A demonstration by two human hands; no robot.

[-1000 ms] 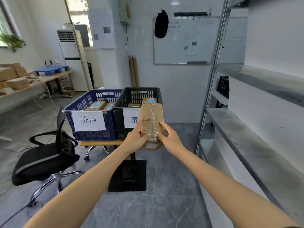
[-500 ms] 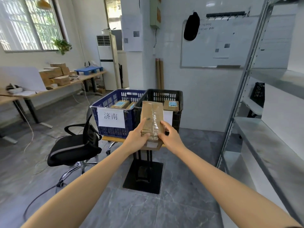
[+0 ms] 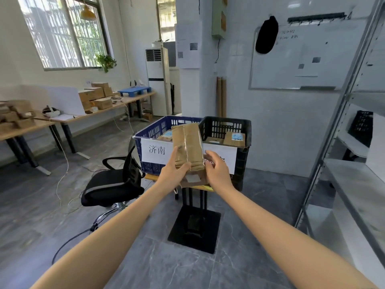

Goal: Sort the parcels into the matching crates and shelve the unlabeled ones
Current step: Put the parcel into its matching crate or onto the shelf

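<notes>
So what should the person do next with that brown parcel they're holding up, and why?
Probably turn the parcel to look for a label. The left hand and right hand grip it before the blue crate and black crate, and the face shown carries only tape and a small white patch too blurred to read.

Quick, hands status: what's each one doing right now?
Left hand: grips the brown taped cardboard parcel at its lower left.
Right hand: fingers curled round the same parcel's lower right edge.

I've swung my view left, bringing the window (image 3: 62, 32) and long desk (image 3: 108, 110) into sight. The parcel (image 3: 188, 147) has drifted from the black crate (image 3: 242, 130) toward the blue crate (image 3: 153, 132).
</notes>
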